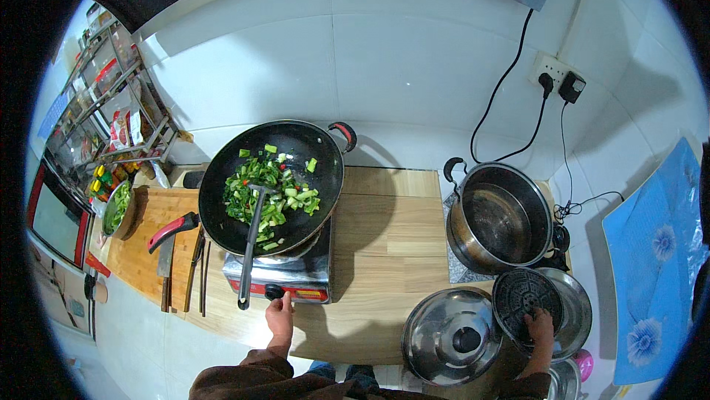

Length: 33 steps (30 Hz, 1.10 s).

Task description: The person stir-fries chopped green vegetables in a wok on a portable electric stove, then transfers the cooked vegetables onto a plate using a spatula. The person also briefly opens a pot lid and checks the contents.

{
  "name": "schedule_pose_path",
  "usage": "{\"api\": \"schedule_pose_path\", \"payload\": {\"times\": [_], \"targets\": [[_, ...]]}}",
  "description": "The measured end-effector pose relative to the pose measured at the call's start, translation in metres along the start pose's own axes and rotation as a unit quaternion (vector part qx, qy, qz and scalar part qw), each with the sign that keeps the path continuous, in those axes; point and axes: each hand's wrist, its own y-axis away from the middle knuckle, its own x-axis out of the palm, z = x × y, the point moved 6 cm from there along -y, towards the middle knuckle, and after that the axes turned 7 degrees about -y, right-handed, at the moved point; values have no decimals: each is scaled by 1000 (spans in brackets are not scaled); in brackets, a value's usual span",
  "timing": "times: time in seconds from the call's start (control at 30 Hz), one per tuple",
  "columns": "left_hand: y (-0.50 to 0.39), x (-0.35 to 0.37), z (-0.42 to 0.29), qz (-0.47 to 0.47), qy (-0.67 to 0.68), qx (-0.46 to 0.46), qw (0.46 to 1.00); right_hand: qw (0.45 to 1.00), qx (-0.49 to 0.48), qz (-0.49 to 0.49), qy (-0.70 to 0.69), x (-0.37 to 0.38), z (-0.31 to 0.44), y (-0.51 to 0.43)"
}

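My left hand (280, 315) is at the front of a portable gas stove (277, 275), by its black knob (274, 291); whether the fingers grip the knob is unclear. A black wok (327, 178) sits on this stove, holding chopped green vegetables (255, 175) with bits of red. A spatula (252, 250) rests in the wok, its handle hanging over the near rim. On the right, my right hand (539, 325) has its fingers curled onto a dark perforated steamer tray (521, 294). This tray overlaps a steel basin (577, 305) and a domed pot lid (444, 333).
A steel pot (502, 217) stands behind the tray, near black cords (524, 56). Left of the stove, a cutting board (150, 250) bears a cleaver (166, 261); chopsticks (205, 283) lie nearby. Beyond are a bowl of greens (116, 208) and a metal rack (138, 147).
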Motion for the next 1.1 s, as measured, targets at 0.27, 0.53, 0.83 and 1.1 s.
{"api": "schedule_pose_path", "payload": {"times": [0.27,0.53,0.83,1.1], "targets": [[-5,-27,-11,-40,-251,40,966,996,-71,-36,-38,-10,17,16],[-10,-40,-18,-24,-344,244,906,993,-103,-6,-52,-7,30,25],[9,-15,-26,303,-604,149,722,993,-72,11,-92,-31,69,46],[89,60,-85,446,-507,322,663,982,-76,21,-171,-35,58,65]]}}
